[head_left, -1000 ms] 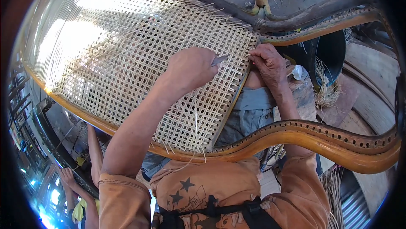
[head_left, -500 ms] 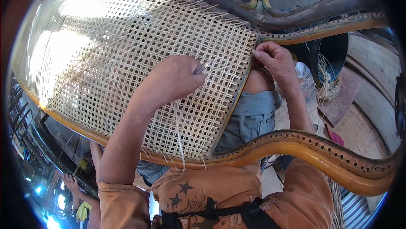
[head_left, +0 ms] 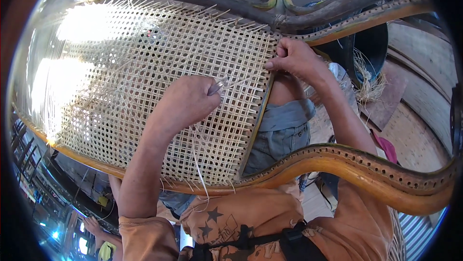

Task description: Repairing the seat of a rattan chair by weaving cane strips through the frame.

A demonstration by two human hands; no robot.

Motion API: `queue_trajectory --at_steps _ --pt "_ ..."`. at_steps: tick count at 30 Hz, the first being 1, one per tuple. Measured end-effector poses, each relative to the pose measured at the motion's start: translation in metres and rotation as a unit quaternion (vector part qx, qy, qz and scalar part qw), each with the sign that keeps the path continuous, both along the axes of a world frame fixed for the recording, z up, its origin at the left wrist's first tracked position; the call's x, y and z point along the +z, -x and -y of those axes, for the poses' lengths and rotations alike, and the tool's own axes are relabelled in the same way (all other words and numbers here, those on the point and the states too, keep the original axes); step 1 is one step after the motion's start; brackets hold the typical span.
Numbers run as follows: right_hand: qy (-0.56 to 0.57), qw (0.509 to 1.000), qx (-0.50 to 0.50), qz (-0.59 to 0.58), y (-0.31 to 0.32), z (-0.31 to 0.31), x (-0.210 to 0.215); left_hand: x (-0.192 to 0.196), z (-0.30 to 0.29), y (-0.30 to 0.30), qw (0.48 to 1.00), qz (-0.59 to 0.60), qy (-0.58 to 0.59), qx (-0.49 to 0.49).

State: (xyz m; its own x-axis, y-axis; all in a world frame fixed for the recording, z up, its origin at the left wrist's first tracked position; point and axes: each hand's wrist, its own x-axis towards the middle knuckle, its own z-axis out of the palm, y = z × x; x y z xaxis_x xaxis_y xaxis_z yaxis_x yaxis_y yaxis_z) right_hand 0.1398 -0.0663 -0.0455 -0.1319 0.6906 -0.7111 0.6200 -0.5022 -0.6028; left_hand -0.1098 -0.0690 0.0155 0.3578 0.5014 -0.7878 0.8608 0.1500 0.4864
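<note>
A woven cane panel fills the middle of a curved wooden chair frame that lies across my lap. My left hand rests on the weave and grips a small metal tool whose tip points right along a pale cane strand. My right hand sits at the panel's right edge, fingers pinched on the end of that strand. Loose strand ends hang down below my left wrist.
A dark metal bar runs along the top of the frame. A bundle of loose cane fibres lies on the wooden floor at right. A dark round container stands behind the frame. Another person's arm shows at lower left.
The frame and panel have shifted right and lower in view. My left hand slid down the weave with the tool; my right hand stayed at the panel's right edge.
</note>
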Motion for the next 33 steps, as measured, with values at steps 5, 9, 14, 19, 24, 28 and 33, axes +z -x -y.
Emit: queue_trajectory --at_steps 5,9,14,19,24,28,33 --pt "-0.042 0.983 -0.126 -0.126 -0.024 0.011 0.009 0.018 -0.006 0.012 0.993 -0.012 -0.089 0.080" --pt "-0.184 0.929 -0.164 -0.277 0.002 0.019 0.060 0.048 -0.028 -0.017 0.924 0.201 -0.223 0.238" --pt "-0.098 0.936 -0.048 -0.335 0.021 0.018 0.089 0.042 -0.021 -0.066 0.856 0.403 -0.078 0.314" --pt "-0.104 0.991 0.077 -0.017 -0.032 0.025 0.078 0.007 0.018 -0.022 0.957 -0.018 -0.285 -0.055" --pt "-0.214 0.948 0.232 0.047 -0.045 0.024 0.061 -0.002 0.031 -0.014 0.973 -0.041 -0.225 -0.019" --pt "-0.083 0.970 0.223 0.048 -0.037 0.013 0.069 -0.008 0.029 -0.010 0.977 -0.049 -0.207 -0.011" --pt "-0.088 0.944 0.293 0.127 -0.023 0.005 0.078 -0.012 0.028 -0.006 0.981 -0.015 -0.192 -0.005"
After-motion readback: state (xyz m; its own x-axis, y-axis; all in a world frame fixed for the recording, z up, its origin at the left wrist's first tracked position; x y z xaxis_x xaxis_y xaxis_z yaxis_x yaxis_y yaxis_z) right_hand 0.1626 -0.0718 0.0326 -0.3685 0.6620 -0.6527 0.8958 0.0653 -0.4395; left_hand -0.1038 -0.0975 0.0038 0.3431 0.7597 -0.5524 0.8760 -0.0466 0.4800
